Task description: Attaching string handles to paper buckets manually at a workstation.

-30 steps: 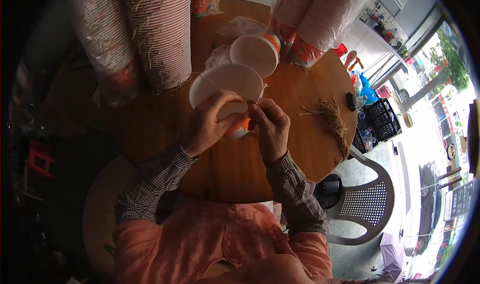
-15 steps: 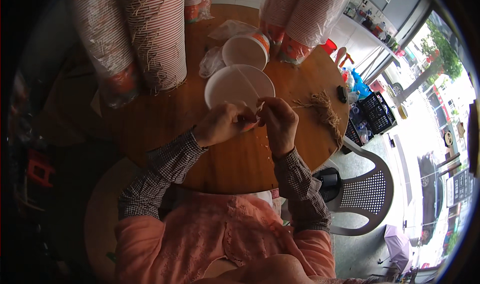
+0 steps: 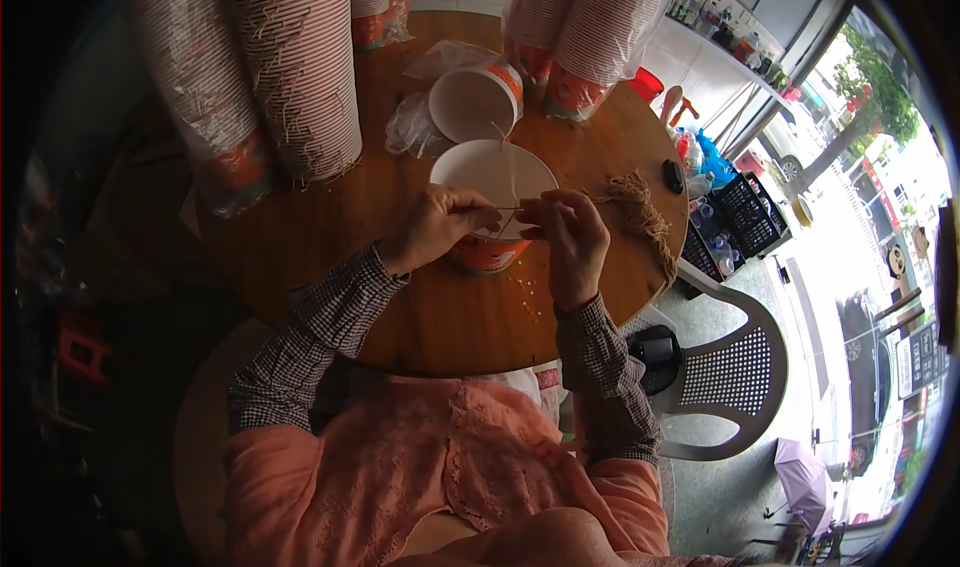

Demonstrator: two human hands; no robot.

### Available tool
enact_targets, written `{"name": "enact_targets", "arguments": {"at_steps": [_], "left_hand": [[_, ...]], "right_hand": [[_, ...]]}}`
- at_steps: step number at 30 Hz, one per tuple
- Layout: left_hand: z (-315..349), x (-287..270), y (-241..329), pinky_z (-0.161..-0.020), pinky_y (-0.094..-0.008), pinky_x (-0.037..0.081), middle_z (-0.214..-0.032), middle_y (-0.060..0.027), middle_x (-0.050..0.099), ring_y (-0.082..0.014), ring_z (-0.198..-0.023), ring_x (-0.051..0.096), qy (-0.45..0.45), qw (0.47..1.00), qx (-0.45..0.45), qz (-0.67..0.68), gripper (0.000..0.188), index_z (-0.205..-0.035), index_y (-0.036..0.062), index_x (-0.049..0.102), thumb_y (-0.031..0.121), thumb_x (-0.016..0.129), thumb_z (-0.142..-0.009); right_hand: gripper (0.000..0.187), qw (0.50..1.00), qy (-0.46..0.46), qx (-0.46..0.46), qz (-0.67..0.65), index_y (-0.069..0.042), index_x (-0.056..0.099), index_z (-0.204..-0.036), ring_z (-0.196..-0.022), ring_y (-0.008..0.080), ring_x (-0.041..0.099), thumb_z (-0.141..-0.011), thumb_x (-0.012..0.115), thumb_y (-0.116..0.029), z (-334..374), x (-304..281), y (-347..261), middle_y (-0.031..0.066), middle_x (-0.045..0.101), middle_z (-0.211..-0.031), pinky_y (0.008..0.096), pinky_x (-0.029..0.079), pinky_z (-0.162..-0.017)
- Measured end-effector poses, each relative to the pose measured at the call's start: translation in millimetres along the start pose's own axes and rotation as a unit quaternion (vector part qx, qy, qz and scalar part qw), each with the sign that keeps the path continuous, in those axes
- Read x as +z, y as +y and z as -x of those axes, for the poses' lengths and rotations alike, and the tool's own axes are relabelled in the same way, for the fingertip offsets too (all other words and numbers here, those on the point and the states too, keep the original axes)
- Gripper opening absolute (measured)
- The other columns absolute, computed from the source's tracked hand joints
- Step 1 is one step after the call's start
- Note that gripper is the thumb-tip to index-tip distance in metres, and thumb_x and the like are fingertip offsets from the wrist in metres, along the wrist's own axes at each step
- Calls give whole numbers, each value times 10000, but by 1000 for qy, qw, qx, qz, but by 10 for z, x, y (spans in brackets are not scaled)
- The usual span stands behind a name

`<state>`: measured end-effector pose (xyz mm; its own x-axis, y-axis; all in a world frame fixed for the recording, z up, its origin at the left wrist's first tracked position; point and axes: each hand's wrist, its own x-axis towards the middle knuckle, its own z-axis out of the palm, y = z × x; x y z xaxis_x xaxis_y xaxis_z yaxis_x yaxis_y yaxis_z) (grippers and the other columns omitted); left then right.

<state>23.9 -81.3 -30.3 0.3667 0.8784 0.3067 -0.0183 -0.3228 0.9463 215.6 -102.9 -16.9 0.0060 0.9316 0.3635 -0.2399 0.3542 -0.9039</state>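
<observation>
A paper bucket point(image 3: 492, 257), white inside with an orange printed outside, stands on the round wooden table in front of me. Over its mouth, my left hand point(image 3: 432, 229) pinches one end of a thin pale string point(image 3: 511, 208). My right hand point(image 3: 572, 242) pinches the same string a short way off, so it is drawn level between the fingertips. Part of the string also runs up across the bucket's opening to the far rim. To the right of my right hand lies a frayed bundle of tan strings point(image 3: 638, 207).
Tall stacks of nested paper buckets point(image 3: 300, 77) rise at the back left, some wrapped in plastic; more stacks point(image 3: 590, 47) stand at the back right. A second bucket point(image 3: 470, 107) lies behind mine beside crumpled plastic point(image 3: 412, 127). A grey chair point(image 3: 735, 367) is at the right.
My hands have moved slightly apart, drawing the string level between them. The bucket now shows its orange side below my hands. The view has shifted a little.
</observation>
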Motion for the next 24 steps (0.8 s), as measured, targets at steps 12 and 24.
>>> {"name": "enact_targets", "arguments": {"at_steps": [12,24], "left_hand": [[1,62,307,-779,-235,503,-927,-26,653,-85,-826,597,-16,994,-67,82,175,-1011,-10,652,119,579,-918],[13,229,233,-739,-213,470,-923,-8,654,-60,-809,571,-47,997,-53,37,184,-1053,24,657,130,599,-914]], "right_hand": [[170,900,-69,-289,318,-57,686,-948,-843,253,634,-795,664,16,152,-22,-80,103,615,-931,320,515,-717],[118,983,-58,-58,161,-33,698,-953,-834,134,623,-846,649,-45,39,-90,-79,72,676,-884,275,493,-767]]}}
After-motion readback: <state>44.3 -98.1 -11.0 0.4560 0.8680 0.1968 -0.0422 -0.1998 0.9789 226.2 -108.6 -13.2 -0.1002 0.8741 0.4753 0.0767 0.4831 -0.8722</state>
